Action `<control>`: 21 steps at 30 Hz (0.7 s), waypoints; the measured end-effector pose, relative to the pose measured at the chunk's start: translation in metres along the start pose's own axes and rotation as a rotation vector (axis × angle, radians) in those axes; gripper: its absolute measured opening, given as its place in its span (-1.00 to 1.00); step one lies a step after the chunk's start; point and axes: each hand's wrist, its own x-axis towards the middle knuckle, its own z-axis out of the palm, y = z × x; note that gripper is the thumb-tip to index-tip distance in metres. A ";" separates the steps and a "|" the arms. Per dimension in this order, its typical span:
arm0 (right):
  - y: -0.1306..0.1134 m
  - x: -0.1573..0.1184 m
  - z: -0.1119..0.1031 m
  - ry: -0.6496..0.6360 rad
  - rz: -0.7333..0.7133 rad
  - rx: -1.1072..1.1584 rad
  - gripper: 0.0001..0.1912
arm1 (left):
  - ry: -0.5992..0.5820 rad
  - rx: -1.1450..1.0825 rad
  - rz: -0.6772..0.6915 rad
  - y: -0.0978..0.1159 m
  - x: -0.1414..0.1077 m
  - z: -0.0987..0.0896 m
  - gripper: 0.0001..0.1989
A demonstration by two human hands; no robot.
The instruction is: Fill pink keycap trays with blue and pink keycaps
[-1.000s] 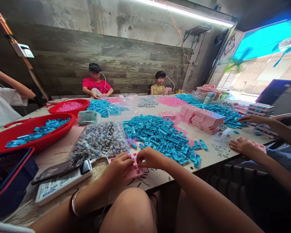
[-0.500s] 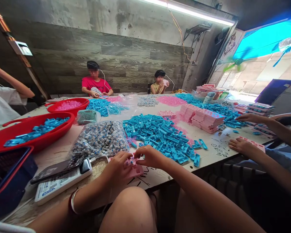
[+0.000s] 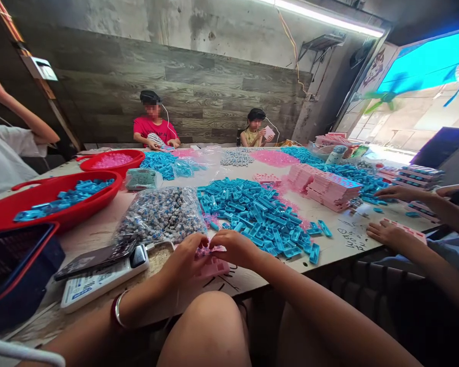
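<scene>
At the near edge of the worktop [image 3: 331, 250], just in front of the raised knee [image 3: 218, 331], I am holding a pink piece [image 3: 216, 268] between two bare hands. The fingers of my left hand [image 3: 183, 262] are curling down over its left side and gripping it. The fingers of my right hand [image 3: 237, 250] are bending in close together at its far right side, nearly meeting the left ones; I cannot tell whether they are pinching a small part. The hands are hiding most of the piece, so I am not reading its long axis with any certainty; its exposed portion is lying below the fingertips, toward the near edge.

Beyond the fingers, the pile of blue parts [image 3: 252, 214] is spreading toward the far edge and to the right, and my right hand is sitting nearer to it. The clear bag of small grey-and-blue parts [image 3: 160, 216] is lying beyond my left hand, which is the nearer one there.
</scene>
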 end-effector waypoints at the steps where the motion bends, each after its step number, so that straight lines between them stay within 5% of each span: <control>1: 0.000 0.000 0.000 -0.002 -0.009 0.004 -0.89 | -0.004 0.002 -0.004 0.000 0.000 0.000 -0.81; 21: -0.001 0.004 -0.005 -0.059 -0.056 0.014 -0.93 | -0.037 -0.134 -0.037 -0.001 0.002 0.001 -0.82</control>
